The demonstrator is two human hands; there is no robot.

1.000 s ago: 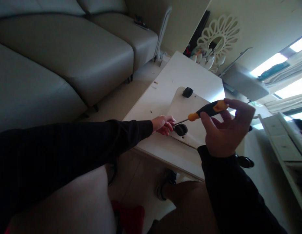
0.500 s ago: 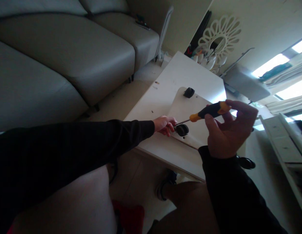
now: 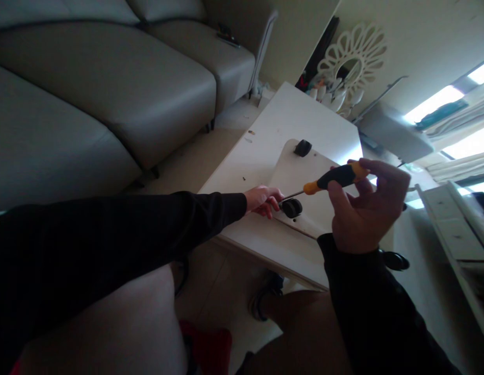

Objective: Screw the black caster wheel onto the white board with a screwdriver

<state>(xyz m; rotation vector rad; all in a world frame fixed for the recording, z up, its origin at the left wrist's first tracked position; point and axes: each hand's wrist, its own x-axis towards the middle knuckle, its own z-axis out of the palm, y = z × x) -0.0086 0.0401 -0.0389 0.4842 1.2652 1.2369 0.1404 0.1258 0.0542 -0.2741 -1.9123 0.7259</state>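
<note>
My right hand (image 3: 362, 211) is closed around the yellow and black handle of a screwdriver (image 3: 337, 177). Its metal shaft slants down to the left, and the tip ends at the fingers of my left hand (image 3: 264, 200). Those fingers are pinched together beside a black caster wheel (image 3: 292, 208); what they hold at the tip is too small to make out. The caster sits on a pale board with rounded corners (image 3: 283, 172). A second black caster (image 3: 303, 148) stands at the board's far corner.
The board lies on a white table (image 3: 234, 169), where a small dark screw (image 3: 244, 178) rests left of it. A grey sofa (image 3: 109, 78) runs along the left. White drawers (image 3: 455, 224) stand at the right. A round mirror (image 3: 349, 67) with a petal frame is at the back.
My right hand has shifted very slightly at the screwdriver's handle. My left hand, the board and the casters look unmoved.
</note>
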